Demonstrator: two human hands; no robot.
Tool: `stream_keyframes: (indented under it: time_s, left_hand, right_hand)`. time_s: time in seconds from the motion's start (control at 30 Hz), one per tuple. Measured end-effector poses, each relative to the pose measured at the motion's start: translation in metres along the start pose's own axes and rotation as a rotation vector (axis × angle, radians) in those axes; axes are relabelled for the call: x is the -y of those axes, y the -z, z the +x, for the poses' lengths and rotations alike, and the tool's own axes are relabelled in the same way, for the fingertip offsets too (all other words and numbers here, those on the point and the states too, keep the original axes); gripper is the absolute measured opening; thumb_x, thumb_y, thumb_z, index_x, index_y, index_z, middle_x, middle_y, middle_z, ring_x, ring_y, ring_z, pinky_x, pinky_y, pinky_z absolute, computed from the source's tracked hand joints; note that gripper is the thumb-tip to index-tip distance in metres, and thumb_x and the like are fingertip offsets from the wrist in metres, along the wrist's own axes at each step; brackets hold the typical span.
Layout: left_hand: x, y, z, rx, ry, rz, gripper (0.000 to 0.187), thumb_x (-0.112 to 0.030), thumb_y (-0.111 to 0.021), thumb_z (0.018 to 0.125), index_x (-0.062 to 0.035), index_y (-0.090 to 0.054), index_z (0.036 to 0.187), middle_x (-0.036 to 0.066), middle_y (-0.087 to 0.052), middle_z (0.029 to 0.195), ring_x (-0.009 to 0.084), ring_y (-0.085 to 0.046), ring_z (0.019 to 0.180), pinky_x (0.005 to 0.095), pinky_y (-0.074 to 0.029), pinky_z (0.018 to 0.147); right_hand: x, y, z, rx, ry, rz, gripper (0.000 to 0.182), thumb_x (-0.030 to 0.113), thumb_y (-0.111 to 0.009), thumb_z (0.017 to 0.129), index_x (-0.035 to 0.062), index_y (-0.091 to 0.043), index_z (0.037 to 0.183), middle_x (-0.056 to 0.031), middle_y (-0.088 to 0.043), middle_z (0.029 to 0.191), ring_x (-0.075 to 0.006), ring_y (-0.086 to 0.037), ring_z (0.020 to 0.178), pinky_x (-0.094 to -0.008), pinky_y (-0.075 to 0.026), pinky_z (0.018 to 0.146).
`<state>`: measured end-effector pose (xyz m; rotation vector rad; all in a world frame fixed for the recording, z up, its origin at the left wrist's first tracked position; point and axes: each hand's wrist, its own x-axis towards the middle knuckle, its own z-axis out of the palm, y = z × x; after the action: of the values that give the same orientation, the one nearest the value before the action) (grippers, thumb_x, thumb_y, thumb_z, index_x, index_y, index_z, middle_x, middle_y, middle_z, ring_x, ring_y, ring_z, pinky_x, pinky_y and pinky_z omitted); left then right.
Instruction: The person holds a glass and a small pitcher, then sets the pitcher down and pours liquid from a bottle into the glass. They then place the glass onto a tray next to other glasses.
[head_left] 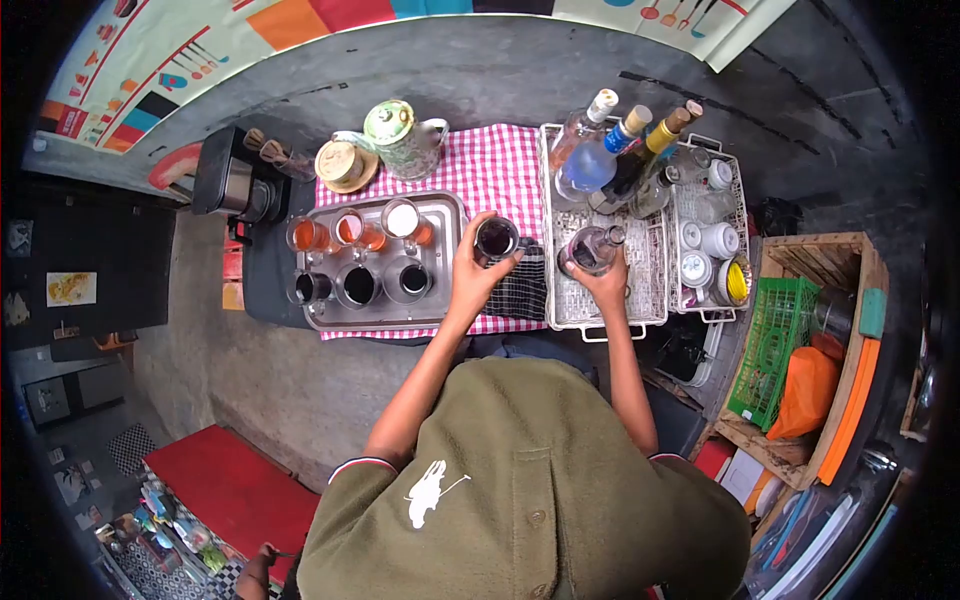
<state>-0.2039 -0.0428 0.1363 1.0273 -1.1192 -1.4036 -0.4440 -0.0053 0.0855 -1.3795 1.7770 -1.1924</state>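
My left hand [474, 268] is wrapped round a glass of dark liquid [497, 238], held over the right edge of the metal tray and a folded dark checked cloth [517, 287]. My right hand [606, 284] grips a clear glass bottle [591, 250] with dark liquid inside, tilted over the white wire basket [578, 308]. To the left, the metal tray [452, 211] carries several glasses. Its back row has orange-red drinks [308, 236]; the front row has dark ones [358, 286].
A floral teapot [408, 150] and a lidded cup [340, 163] stand behind the tray on the checked tablecloth [497, 155]. Tall bottles [587, 168] fill the basket's back. Beside it, a second rack [742, 190] holds white cups [718, 240]. A wooden shelf [862, 262] stands right.
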Motion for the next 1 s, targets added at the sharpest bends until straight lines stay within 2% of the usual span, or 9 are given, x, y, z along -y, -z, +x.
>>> stream_keyframes:
  time_s: [0.17, 0.33, 0.63, 0.73, 0.83, 0.93, 1.0]
  left_hand:
    - [0.005, -0.003, 0.002, 0.003, 0.004, 0.034, 0.068, 0.004, -0.078, 0.078, -0.0014, -0.047, 0.138, 0.006, -0.059, 0.119, 0.0132, -0.059, 0.110, 0.0275, -0.051, 0.093]
    - [0.000, -0.007, 0.002, 0.035, 0.032, 0.019, 0.068, 0.004, -0.078, 0.078, -0.0018, -0.047, 0.138, 0.005, -0.059, 0.118, 0.0137, -0.059, 0.110, 0.0287, -0.051, 0.094]
    - [0.014, -0.011, 0.001, 0.077, 0.038, 0.000, 0.071, 0.002, -0.079, 0.078, -0.0033, -0.045, 0.139, 0.005, -0.059, 0.119, 0.0124, -0.059, 0.110, 0.0278, -0.048, 0.098]
    - [0.013, -0.012, -0.002, 0.077, 0.038, -0.018, 0.067, 0.004, -0.078, 0.078, -0.0035, -0.047, 0.138, 0.005, -0.059, 0.118, 0.0133, -0.059, 0.110, 0.0292, -0.050, 0.095]
    - [0.009, -0.014, -0.003, 0.097, 0.055, -0.031, 0.071, 0.002, -0.079, 0.077, -0.0035, -0.045, 0.140, 0.005, -0.059, 0.119, 0.0127, -0.058, 0.111, 0.0283, -0.048, 0.097]
    - [0.007, -0.018, -0.004, 0.112, 0.029, 0.023, 0.069, 0.004, -0.078, 0.078, -0.0036, -0.046, 0.138, 0.005, -0.059, 0.117, 0.0129, -0.059, 0.109, 0.0284, -0.049, 0.095]
    - [0.006, -0.020, -0.005, 0.122, 0.027, 0.022, 0.068, 0.005, -0.078, 0.078, -0.0037, -0.046, 0.138, 0.005, -0.059, 0.117, 0.0130, -0.059, 0.109, 0.0282, -0.050, 0.094]
  right_hand:
    - [-0.035, -0.005, -0.004, -0.049, -0.008, -0.011, 0.075, 0.027, -0.091, 0.068, 0.0021, -0.050, 0.125, -0.0172, -0.066, 0.114, -0.0296, -0.067, 0.105, -0.0398, -0.051, 0.091]
    - [-0.032, -0.006, -0.002, 0.027, -0.045, 0.104, 0.087, 0.029, -0.090, 0.069, 0.0019, -0.040, 0.134, -0.0182, -0.064, 0.119, -0.0303, -0.065, 0.109, -0.0417, -0.050, 0.093]
    - [-0.020, 0.003, -0.006, 0.066, -0.104, -0.021, 0.093, 0.028, -0.090, 0.070, 0.0074, -0.031, 0.138, -0.0181, -0.062, 0.121, -0.0314, -0.065, 0.109, -0.0427, -0.050, 0.093]
    - [-0.006, 0.005, -0.010, 0.038, -0.114, 0.054, 0.095, 0.026, -0.091, 0.069, 0.0075, -0.029, 0.139, -0.0194, -0.054, 0.132, -0.0336, -0.060, 0.118, -0.0435, -0.048, 0.098]
    - [-0.010, 0.002, -0.013, -0.004, 0.038, 0.221, 0.094, 0.024, -0.091, 0.068, 0.0072, -0.031, 0.138, -0.0198, -0.042, 0.143, -0.0352, -0.048, 0.132, -0.0464, -0.043, 0.103]
    - [-0.002, 0.008, -0.020, -0.190, 0.200, 0.014, 0.092, 0.024, -0.091, 0.068, 0.0069, -0.033, 0.137, -0.0188, -0.037, 0.144, -0.0345, -0.040, 0.136, -0.0480, -0.041, 0.104]
    - [0.010, 0.014, -0.027, -0.273, 0.217, -0.075, 0.091, 0.025, -0.091, 0.067, 0.0071, -0.035, 0.136, -0.0180, -0.039, 0.141, -0.0329, -0.043, 0.131, -0.0478, -0.042, 0.100]
